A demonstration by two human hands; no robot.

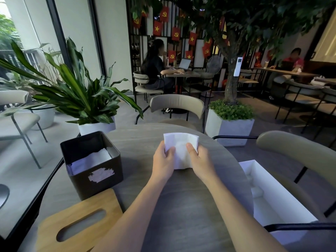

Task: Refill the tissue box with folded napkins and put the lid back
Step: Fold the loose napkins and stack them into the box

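- The thin white paper napkin [181, 150] is partly folded, its top edge curling up above the round grey table [181, 206].
- Left hand [163, 160] and right hand [199, 160] pinch its side edges, thumbs on top.
- The dark square tissue box [94, 171], lidless with napkins inside, sits left of the hands; its slotted wooden lid [80, 224] lies nearer.

Single head-worn wide-angle cam, facing fwd and down over round grey wood-grain table [181, 206]; both forearms enter from bottom edge, hands near centre, close; café interior fills upper bkgd.

White napkin [181, 149] between both hands.
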